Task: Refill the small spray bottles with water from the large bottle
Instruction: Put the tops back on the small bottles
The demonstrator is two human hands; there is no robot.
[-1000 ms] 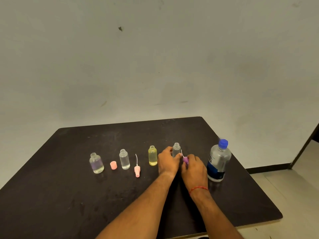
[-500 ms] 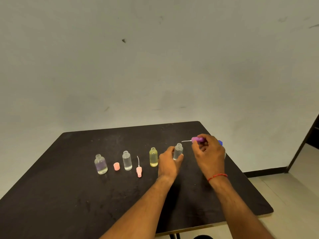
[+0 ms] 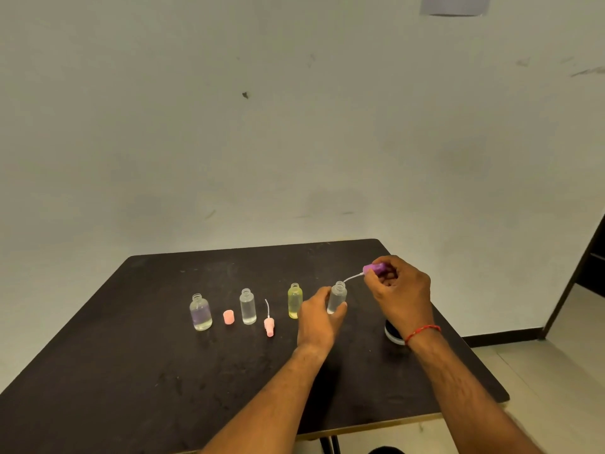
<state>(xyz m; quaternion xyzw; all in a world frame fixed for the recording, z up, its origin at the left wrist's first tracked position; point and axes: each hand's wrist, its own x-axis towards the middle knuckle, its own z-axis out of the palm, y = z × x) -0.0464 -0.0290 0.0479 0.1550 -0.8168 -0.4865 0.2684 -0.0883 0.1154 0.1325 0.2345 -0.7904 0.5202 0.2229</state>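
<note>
Small clear spray bottle (image 3: 336, 298) is being held upright by the left grip (image 3: 319, 319), fingers curling round it, toward the right side of the black counter (image 3: 131, 371). A purple spray head (image 3: 375, 269) is being pinched by the right grip (image 3: 401, 294) just beside its open neck. The large bottle (image 3: 393, 334) is being mostly hidden behind the right wrist (image 3: 427, 344).

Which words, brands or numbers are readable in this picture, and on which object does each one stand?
No text can be read.
Large bottle: its label is mostly hidden behind the right hand; the visible part is too blurred.
Grey sheet at the top edge: no writing visible.
</note>
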